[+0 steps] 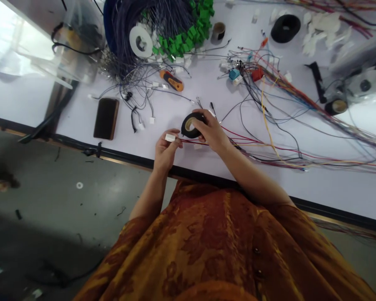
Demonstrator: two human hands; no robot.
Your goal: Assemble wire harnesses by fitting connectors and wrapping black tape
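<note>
Near the table's front edge, my left hand [165,153] pinches a small white connector [170,137] and the wires at its back. Dark red wires [192,142] run from it to the right, under my right hand. My right hand [213,133] is closed on a roll of black tape [186,130], its thumb at the pale core. The roll is tilted just above the wires, close to my left fingers. Whether a strip of tape joins the roll to the wires is too small to tell.
An orange utility knife [171,80] and a dark flat rectangular object [106,118] lie on the left. Behind stand bundled wires with green connectors [181,44]. Loose harness wires [288,90] spread across the right. Another black tape roll [285,28] lies at the back.
</note>
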